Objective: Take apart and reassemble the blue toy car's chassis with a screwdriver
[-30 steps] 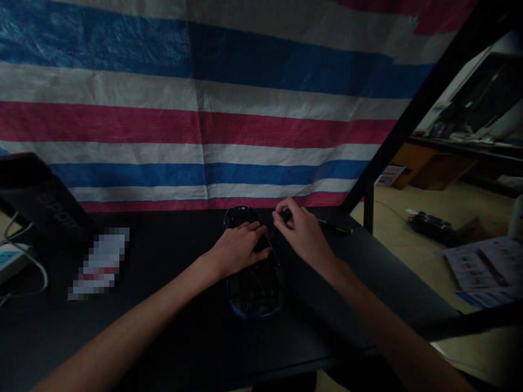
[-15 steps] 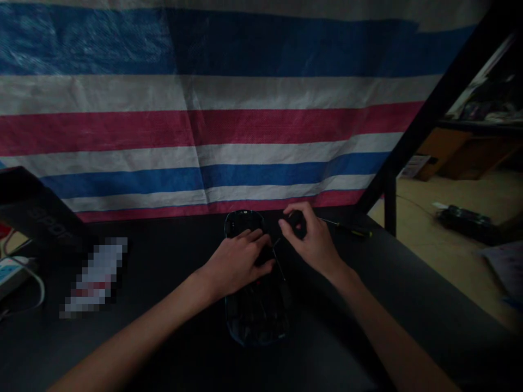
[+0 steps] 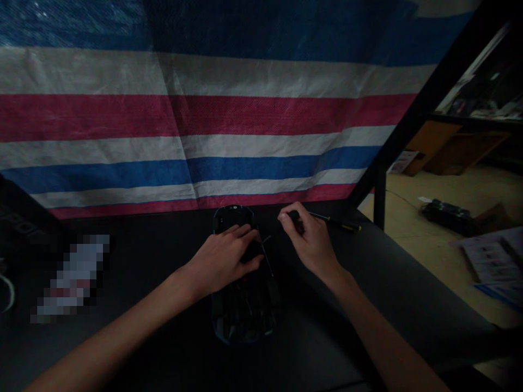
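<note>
A dark toy car (image 3: 245, 321) lies lengthwise on the black table, seemingly with its underside up, though the dim light hides details. Across its middle rests my left hand (image 3: 226, 258), fingers bent over the body and holding it down. My right hand (image 3: 304, 234) is just right of the car, closed round the black handle of a screwdriver (image 3: 291, 216). Its thin shaft points left and down at the car's side; whether the tip touches is too dark to tell. Behind my right hand, a second screwdriver (image 3: 345, 224) with a black and yellow handle lies on the table.
A striped plastic sheet (image 3: 245, 120) hangs along the table's back edge. On the left are a dark box (image 3: 24, 218) and a blurred-out pale item (image 3: 75, 277). A black slanted frame post (image 3: 379, 174) stands at the back right, with floor clutter beyond.
My right fingers have closed further round the screwdriver handle. The whole view has shifted, so everything sits slightly farther left; my left hand stays on the toy car.
</note>
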`<action>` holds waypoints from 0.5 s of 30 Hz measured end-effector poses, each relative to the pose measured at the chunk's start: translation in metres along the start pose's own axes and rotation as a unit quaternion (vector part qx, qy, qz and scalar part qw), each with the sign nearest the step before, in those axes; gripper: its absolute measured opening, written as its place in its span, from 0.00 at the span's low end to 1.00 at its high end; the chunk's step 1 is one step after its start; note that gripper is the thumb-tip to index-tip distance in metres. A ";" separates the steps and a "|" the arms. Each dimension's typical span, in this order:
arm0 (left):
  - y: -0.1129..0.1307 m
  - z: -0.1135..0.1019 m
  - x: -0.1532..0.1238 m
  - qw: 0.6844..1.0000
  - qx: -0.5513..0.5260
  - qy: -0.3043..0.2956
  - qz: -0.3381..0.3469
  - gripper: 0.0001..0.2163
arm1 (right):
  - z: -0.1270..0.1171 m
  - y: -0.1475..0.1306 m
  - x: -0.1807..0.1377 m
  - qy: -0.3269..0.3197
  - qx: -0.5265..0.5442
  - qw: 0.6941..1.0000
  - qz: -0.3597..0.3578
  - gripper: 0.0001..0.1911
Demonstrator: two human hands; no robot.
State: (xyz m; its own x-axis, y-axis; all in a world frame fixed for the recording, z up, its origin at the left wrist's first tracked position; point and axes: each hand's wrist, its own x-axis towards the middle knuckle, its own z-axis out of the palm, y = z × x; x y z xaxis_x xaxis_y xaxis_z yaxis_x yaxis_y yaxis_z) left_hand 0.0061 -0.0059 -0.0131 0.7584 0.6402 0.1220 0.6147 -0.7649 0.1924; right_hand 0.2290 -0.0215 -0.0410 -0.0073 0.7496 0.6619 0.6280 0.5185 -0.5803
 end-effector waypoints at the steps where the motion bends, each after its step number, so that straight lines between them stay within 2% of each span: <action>1: 0.000 0.000 0.000 1.000 0.000 0.000 -0.001 0.14 | 0.000 0.000 0.000 0.000 0.003 1.000 0.000 0.09; 15: 0.001 -0.005 0.001 1.000 -0.008 -0.018 0.003 0.16 | -0.004 -0.006 -0.002 -0.016 -0.024 0.999 -0.040 0.06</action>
State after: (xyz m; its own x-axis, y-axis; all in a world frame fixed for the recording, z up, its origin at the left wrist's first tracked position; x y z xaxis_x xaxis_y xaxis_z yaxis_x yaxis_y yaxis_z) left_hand 0.0070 -0.0058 -0.0081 0.7693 0.6329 0.0874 0.6072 -0.7668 0.2082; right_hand 0.2284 -0.0278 -0.0371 -0.0827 0.7197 0.6893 0.6615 0.5570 -0.5022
